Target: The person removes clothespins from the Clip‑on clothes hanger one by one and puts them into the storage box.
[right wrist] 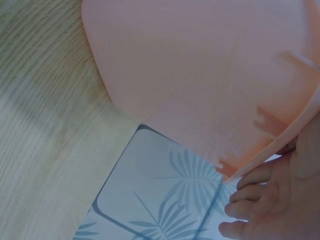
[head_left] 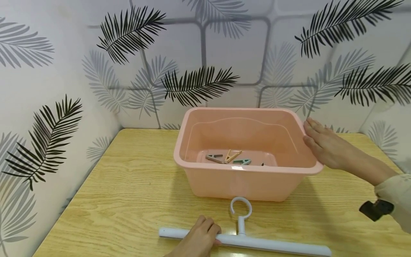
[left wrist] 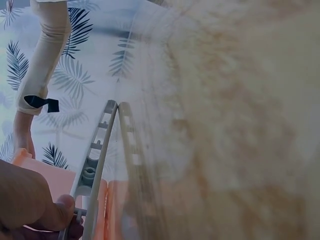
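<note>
A white hanger (head_left: 273, 244) with a ring-shaped hook lies along the front of the table. My left hand (head_left: 200, 237) grips its bar left of the hook, and the left wrist view shows the thumb on the bar (left wrist: 97, 155), whose underside is hollow and ribbed. Behind the hanger stands a pink plastic basin (head_left: 237, 184). Against the outside of the basin's right rim rests my right hand (head_left: 327, 144), its fingers mostly straight. Several clothespins lie on the basin floor, among them a brown one (head_left: 214, 159), a yellow one (head_left: 232, 156) and a green one (head_left: 242, 161).
The light wooden table (head_left: 128, 182) meets a wall (head_left: 179, 43) with a leaf pattern at the back and left. The basin stands near the back edge. A black strap device (head_left: 376, 210) sits at the right sleeve.
</note>
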The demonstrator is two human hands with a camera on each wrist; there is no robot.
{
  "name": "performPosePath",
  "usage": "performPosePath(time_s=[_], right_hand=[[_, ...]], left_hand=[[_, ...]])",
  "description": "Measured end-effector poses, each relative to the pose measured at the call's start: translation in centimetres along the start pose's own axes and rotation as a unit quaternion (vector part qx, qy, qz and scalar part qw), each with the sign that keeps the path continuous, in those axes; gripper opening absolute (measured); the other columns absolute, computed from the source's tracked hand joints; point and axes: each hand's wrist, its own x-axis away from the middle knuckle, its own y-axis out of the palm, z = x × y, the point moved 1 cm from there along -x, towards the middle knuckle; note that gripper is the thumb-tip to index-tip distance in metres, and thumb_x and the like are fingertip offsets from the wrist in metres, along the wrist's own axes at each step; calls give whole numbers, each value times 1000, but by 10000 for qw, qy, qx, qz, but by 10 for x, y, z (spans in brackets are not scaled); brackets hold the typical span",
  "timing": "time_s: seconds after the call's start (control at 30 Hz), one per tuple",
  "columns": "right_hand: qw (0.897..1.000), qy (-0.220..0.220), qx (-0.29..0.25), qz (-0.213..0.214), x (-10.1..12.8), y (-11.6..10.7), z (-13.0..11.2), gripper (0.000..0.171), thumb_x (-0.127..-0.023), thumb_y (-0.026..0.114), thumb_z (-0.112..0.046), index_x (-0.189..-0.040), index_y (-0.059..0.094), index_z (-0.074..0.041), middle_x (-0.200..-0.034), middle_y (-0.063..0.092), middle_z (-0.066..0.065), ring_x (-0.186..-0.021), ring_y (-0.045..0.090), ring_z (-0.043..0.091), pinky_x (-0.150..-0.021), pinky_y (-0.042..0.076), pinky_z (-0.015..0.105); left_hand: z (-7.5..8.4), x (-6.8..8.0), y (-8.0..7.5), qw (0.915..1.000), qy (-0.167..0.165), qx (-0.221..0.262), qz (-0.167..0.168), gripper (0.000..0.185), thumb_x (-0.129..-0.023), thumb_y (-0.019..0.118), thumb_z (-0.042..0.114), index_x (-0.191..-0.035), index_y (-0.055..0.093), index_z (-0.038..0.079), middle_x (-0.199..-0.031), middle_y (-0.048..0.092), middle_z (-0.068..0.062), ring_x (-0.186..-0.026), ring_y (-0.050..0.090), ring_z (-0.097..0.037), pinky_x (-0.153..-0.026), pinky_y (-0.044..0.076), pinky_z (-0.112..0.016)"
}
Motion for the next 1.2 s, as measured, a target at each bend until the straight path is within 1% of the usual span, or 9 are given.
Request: performPosePath(time_s=[0.17,0.27,0.37,0.47,0.63,0.77,0.87,1.03,1.2], right_hand=[[10000,-10,-19,0,0,0,0,54,-107,25,-18,-142,15,22,-148,6,42,-139,5,54,-108,8,67],[10000,-9,-29,4,0,1,1,54,-107,25,-19,-142,15,22,-148,6,42,-139,5,54,-108,8,68],[10000,1,-44,10,-1,1,1,55,-107,25,-19,-142,15,22,-148,6,42,-139,5,54,-107,8,68],[10000,21,-63,8,-1,1,1,55,-107,25,-20,-142,15,21,-148,6,42,-139,5,55,-107,8,68],[9999,12,-96,23,-1,1,0,55,-107,27,-20,-142,16,21,-149,7,42,-138,6,55,-107,8,69],[9999,-6,-106,19,-1,1,1,55,-107,26,-20,-142,15,21,-149,6,42,-139,5,55,-108,7,68],[9999,-13,-114,9,-1,0,0,55,-107,26,-19,-142,15,21,-148,6,42,-139,5,55,-108,6,68],[9999,-16,-126,14,0,0,0,54,-107,25,-18,-142,14,21,-148,5,42,-139,4,55,-108,5,67],[9999,-15,-114,48,0,1,-1,54,-107,26,-18,-142,14,21,-148,5,42,-139,4,54,-109,5,66]], left_hand=[[0,0,2,9996,-49,96,-249,18,-84,74,18,-87,66,3,-78,59,0,-71,46,-7,-67,37,-14],[-1,-1,3,9994,-45,43,-342,19,-83,74,19,-87,66,2,-78,59,-1,-70,47,-6,-66,37,-14],[-1,-2,3,9989,15,-209,-420,20,-83,75,21,-86,67,3,-77,60,0,-70,49,-6,-67,38,-14],[0,-2,3,9969,-31,-479,-620,21,-83,74,24,-86,68,4,-78,62,0,-71,53,-7,-68,41,-15],[3,-2,3,9919,-393,-636,-1026,21,-84,73,27,-87,69,6,-80,62,-1,-73,55,-11,-64,44,-15],[3,-3,4,9882,-644,-621,-1242,22,-85,72,29,-88,69,7,-81,62,0,-74,55,-11,-62,45,-15],[3,-3,3,9875,-621,-635,-1298,22,-85,71,29,-88,69,7,-80,62,0,-73,54,-10,-64,45,-16],[4,-4,2,9876,-393,-824,-1280,23,-84,73,29,-86,68,7,-78,61,0,-71,52,-8,-69,43,-16],[5,-3,2,9877,-358,-930,-1202,26,-84,72,32,-83,65,7,-78,59,-1,-70,51,-9,-66,43,-16]])
